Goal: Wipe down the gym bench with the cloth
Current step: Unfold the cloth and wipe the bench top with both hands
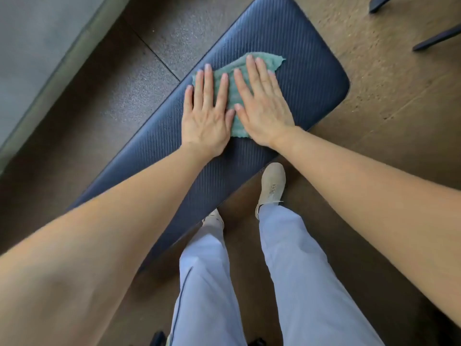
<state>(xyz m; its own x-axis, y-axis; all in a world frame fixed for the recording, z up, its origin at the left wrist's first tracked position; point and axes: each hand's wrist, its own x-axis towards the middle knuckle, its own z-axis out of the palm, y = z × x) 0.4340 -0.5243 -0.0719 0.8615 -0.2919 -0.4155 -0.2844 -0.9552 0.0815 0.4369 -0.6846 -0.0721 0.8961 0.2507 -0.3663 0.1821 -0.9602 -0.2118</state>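
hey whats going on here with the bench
A person is wiping a dark padded gym bench with a green cloth. Both hands lie flat on the cloth, fingers spread: the left hand on its left part, the right hand on its right. The cloth sits near the bench's far end. The person stands beside the bench, one shoe close to its edge.

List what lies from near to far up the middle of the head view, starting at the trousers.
Trousers → beige shoe → near edge of the gym bench → left hand and right hand side by side, flat on the green cloth → bare bench end → floor.
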